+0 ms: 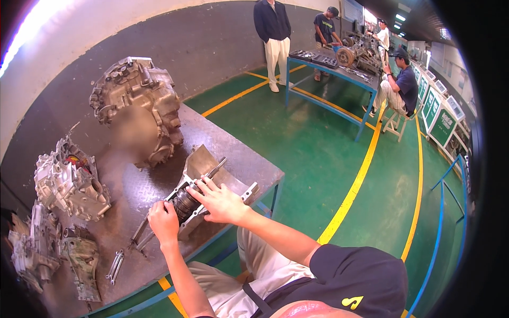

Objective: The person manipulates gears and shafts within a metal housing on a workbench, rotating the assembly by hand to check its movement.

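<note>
Lower centre of the frame, the gear shaft [184,203] lies in a metal housing [199,161] under a splayed right hand [224,204] — the left hand [164,218] curls beside it, its hold unclear — and a sudden roll could pinch fingertips.

One gear stack [183,204], one large gearbox [151,100], four co-workers [272,26] [325,27] [383,38] [404,82] show.

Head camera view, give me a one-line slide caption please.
Left hand and right hand at a dark ribbed part in an open metal housing, on a workbench with a large brown casing.
</note>
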`<state>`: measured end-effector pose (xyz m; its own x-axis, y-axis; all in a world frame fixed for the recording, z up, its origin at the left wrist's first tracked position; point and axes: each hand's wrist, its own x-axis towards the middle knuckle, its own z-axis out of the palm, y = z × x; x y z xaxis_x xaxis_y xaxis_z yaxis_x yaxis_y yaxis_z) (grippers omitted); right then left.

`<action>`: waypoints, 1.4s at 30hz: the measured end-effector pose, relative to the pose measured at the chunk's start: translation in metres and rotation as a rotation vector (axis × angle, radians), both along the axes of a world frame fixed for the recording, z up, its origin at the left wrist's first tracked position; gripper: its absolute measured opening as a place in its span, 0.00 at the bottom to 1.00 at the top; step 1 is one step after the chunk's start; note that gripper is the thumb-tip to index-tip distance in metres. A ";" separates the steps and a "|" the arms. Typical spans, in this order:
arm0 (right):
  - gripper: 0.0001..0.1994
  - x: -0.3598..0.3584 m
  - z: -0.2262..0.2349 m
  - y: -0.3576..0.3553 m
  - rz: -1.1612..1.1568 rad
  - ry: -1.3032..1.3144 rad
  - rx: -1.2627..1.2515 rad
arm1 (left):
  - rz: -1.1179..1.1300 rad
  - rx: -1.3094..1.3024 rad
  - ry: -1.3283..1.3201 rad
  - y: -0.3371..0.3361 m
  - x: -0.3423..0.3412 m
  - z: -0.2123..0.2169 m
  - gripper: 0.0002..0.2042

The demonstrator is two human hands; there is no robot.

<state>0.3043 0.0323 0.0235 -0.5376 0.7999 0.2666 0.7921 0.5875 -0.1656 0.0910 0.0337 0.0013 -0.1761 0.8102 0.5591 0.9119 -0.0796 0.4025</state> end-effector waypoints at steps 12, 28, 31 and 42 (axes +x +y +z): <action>0.51 0.003 -0.008 0.001 0.002 0.037 -0.005 | -0.006 -0.022 0.009 -0.001 0.003 -0.002 0.14; 0.49 -0.001 0.002 -0.007 -0.008 0.014 0.022 | 0.000 -0.038 -0.002 -0.012 0.000 0.007 0.14; 0.50 -0.001 -0.005 -0.006 0.007 0.054 0.005 | 0.003 0.015 0.024 -0.004 0.001 -0.003 0.14; 0.52 0.000 -0.005 0.002 0.003 0.046 0.005 | 0.022 -0.033 -0.021 0.001 0.003 0.001 0.14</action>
<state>0.3044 0.0347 0.0184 -0.5272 0.7967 0.2956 0.7818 0.5910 -0.1988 0.0944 0.0352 0.0026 -0.2053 0.8240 0.5280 0.9048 -0.0458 0.4233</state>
